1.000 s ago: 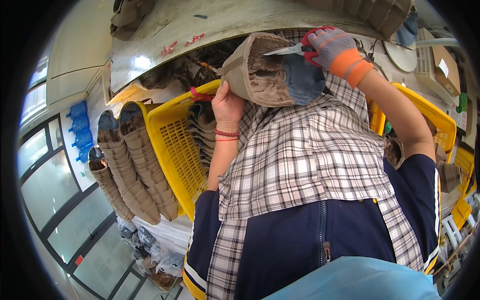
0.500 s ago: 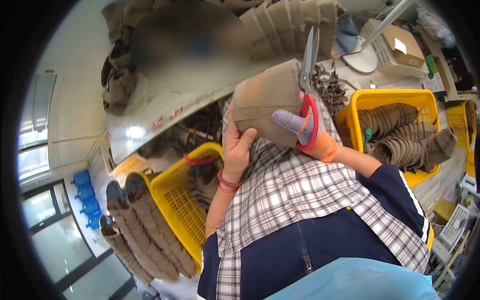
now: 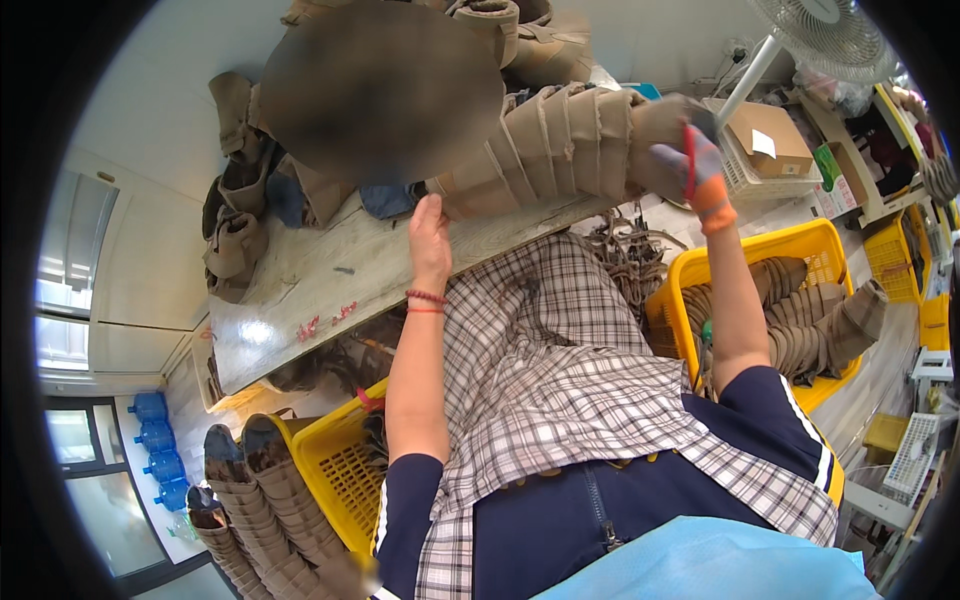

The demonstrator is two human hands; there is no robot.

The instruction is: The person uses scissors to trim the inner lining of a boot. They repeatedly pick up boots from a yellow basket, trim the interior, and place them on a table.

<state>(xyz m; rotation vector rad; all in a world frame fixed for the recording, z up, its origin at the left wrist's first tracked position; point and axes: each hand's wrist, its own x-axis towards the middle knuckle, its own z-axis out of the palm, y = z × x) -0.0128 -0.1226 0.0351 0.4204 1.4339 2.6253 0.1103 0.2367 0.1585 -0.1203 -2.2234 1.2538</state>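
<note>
A long row of nested brown boot-shaft pieces (image 3: 567, 140) lies along the worktable (image 3: 290, 300). My left hand (image 3: 430, 245) is at the row's left end, its fingers closed against the edge of the end piece. At the right end, my right hand (image 3: 690, 175) wears a grey and orange glove and is smeared by motion. The red handle of the scissors (image 3: 690, 150) shows in its grip; their blades cannot be made out. The gloved hand lies close against the last piece, partly over it. A dark blurred oval hides part of the table's far side.
Yellow baskets (image 3: 835, 240) stand at my right and left (image 3: 325, 440); the right one holds nested brown pieces. More stacks (image 3: 265, 500) stand at lower left. Brown scraps (image 3: 630, 245) hang beside the table. A fan (image 3: 825, 35) and a cardboard box (image 3: 770, 135) are far right.
Both hands have moved away from my lap and spread apart to the row's two ends. The single brown piece is no longer held in front of me. The scissors have gone up and right.
</note>
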